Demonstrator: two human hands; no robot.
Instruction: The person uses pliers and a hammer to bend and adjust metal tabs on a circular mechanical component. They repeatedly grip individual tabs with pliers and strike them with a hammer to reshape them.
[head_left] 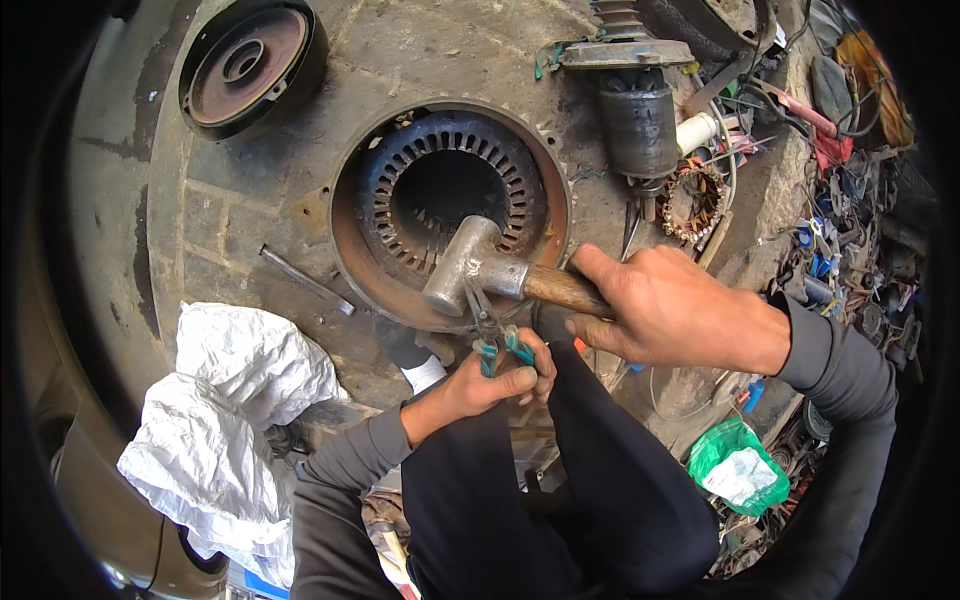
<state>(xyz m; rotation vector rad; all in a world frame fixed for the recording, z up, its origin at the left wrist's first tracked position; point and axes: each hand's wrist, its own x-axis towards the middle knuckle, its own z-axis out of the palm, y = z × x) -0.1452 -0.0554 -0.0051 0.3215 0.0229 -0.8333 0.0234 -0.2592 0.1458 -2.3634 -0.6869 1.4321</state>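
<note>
My right hand (672, 310) is closed around the wooden handle of a hammer (462, 262). Its metal head lies over the near rim of a round, rusty motor housing (351, 250). Inside the housing sits a slotted stator core (381, 190), with a dark hollow in its middle. My left hand (480, 385) grips pliers (488, 357) with teal handles, pointing up toward the housing. The hammer head partly covers the plier jaws, so I cannot tell whether they hold anything or whether the two tools touch.
A metal rod (305, 280) lies left of the housing. Farther left are a round end cover (215, 85) and a crumpled white sack (215, 430). Toward the far right stand a rotor (640, 125) and a copper winding ring (692, 205). A green bag (715, 450) lies near mixed scrap (865, 290).
</note>
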